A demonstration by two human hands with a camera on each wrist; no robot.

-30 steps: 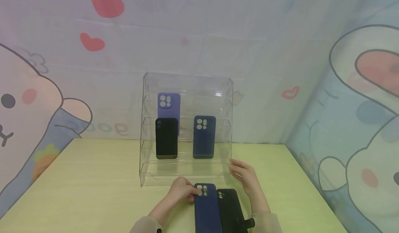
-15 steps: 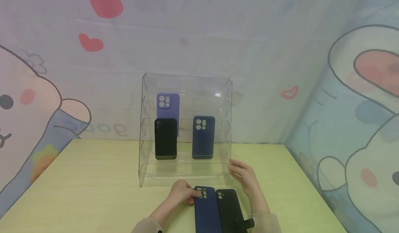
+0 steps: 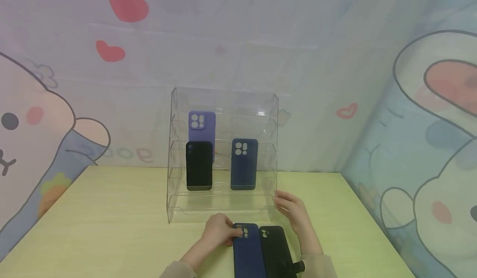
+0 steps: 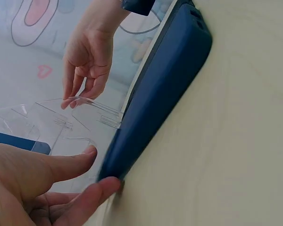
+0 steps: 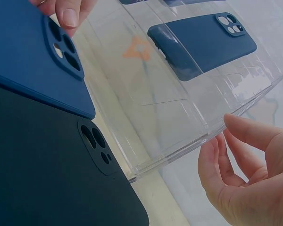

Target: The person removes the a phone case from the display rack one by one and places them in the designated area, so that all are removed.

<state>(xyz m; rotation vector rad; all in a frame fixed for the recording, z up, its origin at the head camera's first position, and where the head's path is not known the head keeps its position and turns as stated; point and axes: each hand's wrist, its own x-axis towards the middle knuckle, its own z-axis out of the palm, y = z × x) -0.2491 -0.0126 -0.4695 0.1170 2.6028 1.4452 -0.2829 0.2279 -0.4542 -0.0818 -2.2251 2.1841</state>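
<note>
A dark blue phone case (image 3: 247, 251) lies before me, its upper left corner pinched by my left hand (image 3: 220, 230). The thumb is by the camera cutouts, and a fingertip meets the case's end in the left wrist view. Beside it on the right is a black phone case (image 3: 275, 249), partly hidden by my right wrist's camera. My right hand (image 3: 294, 214) holds the right side edge of a clear tiered display rack (image 3: 223, 216) with its fingertips. On the rack stand a black phone case (image 3: 199, 166), a blue one (image 5: 203, 44) and a purple one (image 3: 208, 125).
The rack stands on a pale wooden table (image 3: 104, 216). Behind and at the sides hangs a cartoon-printed cloth (image 3: 316, 75). The black case on the rack covers the lower part of the purple case.
The held blue case's upper end has come slightly down and nearer to me, the left hand with it. My right hand and the cases on the rack stay put.
</note>
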